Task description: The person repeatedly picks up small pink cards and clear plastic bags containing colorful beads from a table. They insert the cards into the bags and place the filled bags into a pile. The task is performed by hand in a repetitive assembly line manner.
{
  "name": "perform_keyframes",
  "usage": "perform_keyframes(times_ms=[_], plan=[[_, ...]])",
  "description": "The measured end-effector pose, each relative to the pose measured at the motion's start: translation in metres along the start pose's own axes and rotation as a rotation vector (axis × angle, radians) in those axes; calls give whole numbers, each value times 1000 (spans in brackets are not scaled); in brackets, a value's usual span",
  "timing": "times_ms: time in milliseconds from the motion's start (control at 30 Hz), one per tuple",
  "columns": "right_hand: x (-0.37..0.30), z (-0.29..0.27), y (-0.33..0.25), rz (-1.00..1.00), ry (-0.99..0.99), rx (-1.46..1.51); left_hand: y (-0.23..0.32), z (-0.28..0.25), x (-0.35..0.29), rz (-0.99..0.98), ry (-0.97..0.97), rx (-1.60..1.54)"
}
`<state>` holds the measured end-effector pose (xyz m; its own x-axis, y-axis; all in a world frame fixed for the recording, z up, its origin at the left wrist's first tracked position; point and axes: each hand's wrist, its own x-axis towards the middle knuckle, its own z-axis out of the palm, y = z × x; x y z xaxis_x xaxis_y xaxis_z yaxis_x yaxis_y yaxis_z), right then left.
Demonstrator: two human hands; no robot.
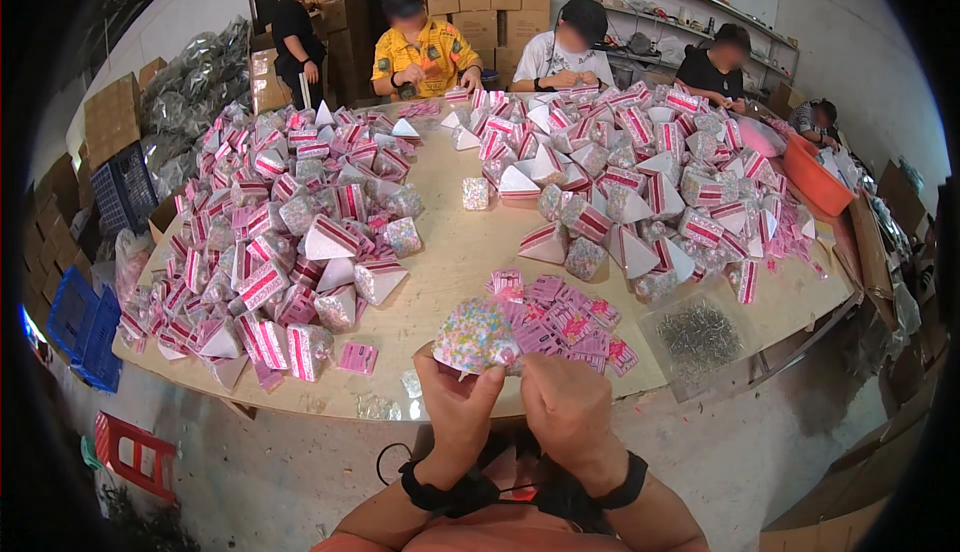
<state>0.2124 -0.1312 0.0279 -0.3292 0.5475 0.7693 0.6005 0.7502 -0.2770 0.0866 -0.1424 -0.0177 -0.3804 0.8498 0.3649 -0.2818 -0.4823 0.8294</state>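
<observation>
Close to the table's near edge, my left hand (460,397) grips a toy cake slice (473,334) with a rounded side covered in pastel sprinkles. My right hand (565,407) is closed in a fist right beside the slice's lower right corner. Whatever its fingers pinch there is hidden or too small to name. Pink printed cards (565,317) lie in a loose pile just beyond that hand. A clear bag of small metal pieces (698,340) rests to the right. One more sprinkled slice (475,194) stands alone farther up the table.
Big heaps of pink-and-white cake slices cover the table's left (290,212) and right (640,172). Several people sit or stand at the far side. An orange basin (815,177) stands at the right edge. A red stool (140,452) and blue crates (85,327) are at left.
</observation>
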Motion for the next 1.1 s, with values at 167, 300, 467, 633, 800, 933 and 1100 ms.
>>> perform_keyframes(times_ms=[167, 300, 467, 633, 800, 933, 1100], plan=[[0, 2, 0, 9, 23, 33, -3, -2, -1, 14, -20, 3], [-1, 4, 0, 30, 24, 51, -4, -2, -1, -7, -4, -9], [-1, 4, 1, 31, 27, 49, -4, -2, -1, 1, -10, 20], [0, 2, -1, 27, 5, 36, -6, -4, -1, 32, -12, 66], [-1, 5, 2, 10, 24, 27, -5, -3, -1, 18, -7, 49], [0, 3, 2, 19, 20, 51, -2, -2, 0, -6, -10, -2], [0, 2, 2, 7, 3, 37, 5, -9, 7, -112, -13, -54]])
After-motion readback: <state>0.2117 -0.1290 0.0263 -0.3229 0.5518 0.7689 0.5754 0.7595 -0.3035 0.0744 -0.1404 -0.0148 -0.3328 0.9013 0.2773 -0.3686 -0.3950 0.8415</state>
